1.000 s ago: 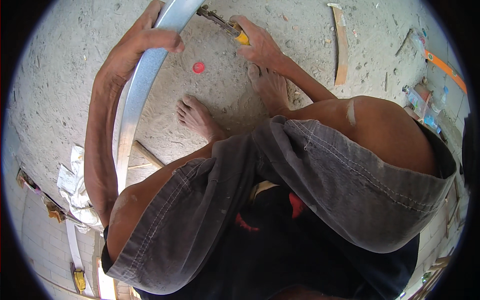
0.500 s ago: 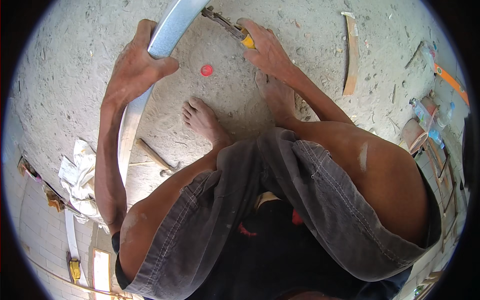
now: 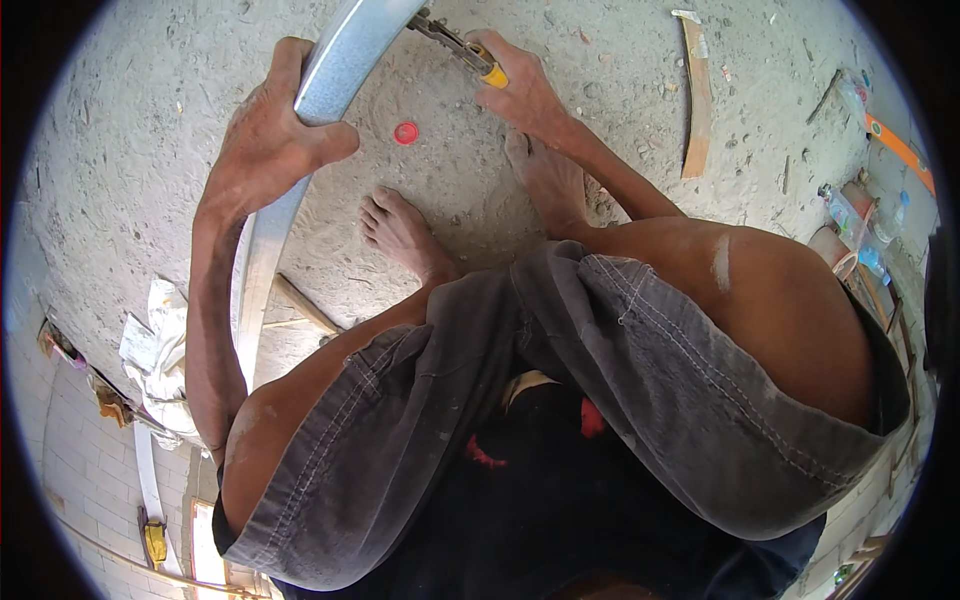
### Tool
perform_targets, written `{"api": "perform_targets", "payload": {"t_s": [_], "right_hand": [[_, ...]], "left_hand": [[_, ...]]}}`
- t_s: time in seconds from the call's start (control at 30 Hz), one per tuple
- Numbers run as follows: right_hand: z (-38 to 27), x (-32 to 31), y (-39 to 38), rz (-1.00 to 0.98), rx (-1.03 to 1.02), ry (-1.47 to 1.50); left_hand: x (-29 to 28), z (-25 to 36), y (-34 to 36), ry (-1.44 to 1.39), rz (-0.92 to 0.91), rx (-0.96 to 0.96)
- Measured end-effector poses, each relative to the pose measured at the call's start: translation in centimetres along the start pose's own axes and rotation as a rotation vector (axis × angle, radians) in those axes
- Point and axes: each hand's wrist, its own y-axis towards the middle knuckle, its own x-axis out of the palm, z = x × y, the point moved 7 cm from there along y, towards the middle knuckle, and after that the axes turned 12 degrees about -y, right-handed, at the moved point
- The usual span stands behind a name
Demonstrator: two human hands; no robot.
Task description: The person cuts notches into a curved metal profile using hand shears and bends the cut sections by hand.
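A long galvanised metal channel (image 3: pixel 350 72) runs from the top edge down past my left forearm, bent by the lens. My left hand (image 3: pixel 262 148) grips it, fingers over the far edge and thumb on the near side. In my right hand (image 3: pixel 522 88) are yellow-handled tin snips (image 3: pixel 447 38), fingers wrapped round the grips. Their dark jaws touch or nearly touch the channel's right edge; whether they bite into it I cannot tell. On the ground between my hands and my bare feet lies a red bottle cap (image 3: pixel 405 133).
A wooden handle (image 3: pixel 306 304) lies beside my left leg, its end hidden. White sacking (image 3: pixel 165 350) is at the left. On the right are a wooden strip (image 3: pixel 696 105), an orange level (image 3: pixel 900 155) and plastic bottles (image 3: pixel 872 262). The ground is dusty and gritty.
My view has shifted slightly, and my knees sit a little differently. The hammer's head beside my left leg is now covered. Both hands keep their holds.
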Motion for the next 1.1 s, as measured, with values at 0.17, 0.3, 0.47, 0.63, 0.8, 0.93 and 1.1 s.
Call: {"api": "perform_targets", "payload": {"t_s": [0.17, 0.3, 0.47, 0.63, 0.8, 0.93, 1.1], "right_hand": [[0.3, 0.3, -0.1, 0.088, -0.071, -0.042], [0.1, 0.2, -0.1, 0.183, -0.141, -0.035], [1.1, 0.5, 0.4, 0.205, -0.213, -0.047], [1.0, 0.6, 0.4, 0.231, -0.208, -0.073], [1.3, 0.9, 0.3, 0.296, -0.235, -0.03], [0.7, 0.0, 0.4, 0.265, -0.183, -0.054], [1.1, -0.5, -0.5, 0.201, -0.138, -0.107]], "left_hand": [[0.0, 0.1, -0.3, -0.039, -0.008, 0.03], [0.1, 0.5, -0.3, -0.037, -0.044, 0.033], [0.2, 1.4, -0.7, -0.072, -0.095, 0.058], [0.2, 2.0, -1.3, -0.079, -0.068, 0.025], [0.6, 2.6, -0.8, 0.016, -0.032, 0.039], [0.7, 2.7, -1.3, 0.045, -0.005, 0.003], [1.1, 2.3, 0.1, 0.03, -0.028, 0.013]]}}
